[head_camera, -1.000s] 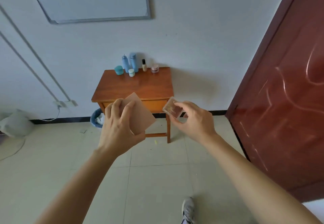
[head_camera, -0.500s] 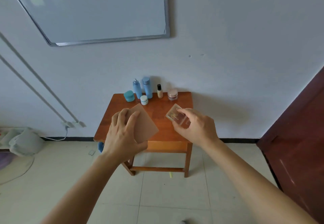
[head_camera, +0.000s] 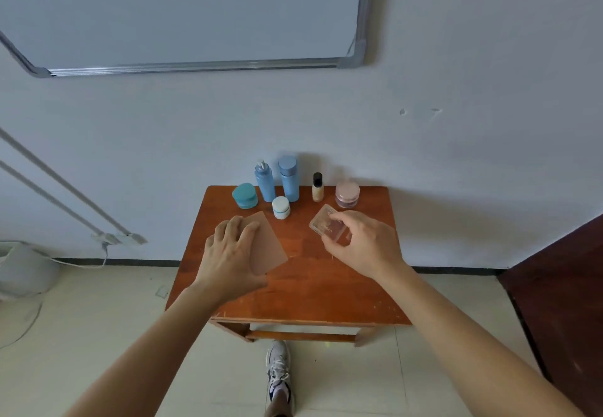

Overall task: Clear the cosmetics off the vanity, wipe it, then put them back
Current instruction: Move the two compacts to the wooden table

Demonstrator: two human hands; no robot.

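Change: Within the last second the view had closed in on the vanity. Both hands, earlier out over the floor, now hung above the tabletop at the centre of the frame.
Meaning for the task: Six cosmetics already stood along the back edge, so this looked like the put-back stage, with two items left to set down.
Left hand: left of centre, palm down, its grip clasped over the upper edge of a flat pink palette. Whether the palette touched the wood could not be told.
Right hand: right of centre, its grip pinching a tilted clear compact, just in front of the pink jar.
Back row, left to right: teal jar, pump bottle, capped blue bottle, white jar, black-capped vial.
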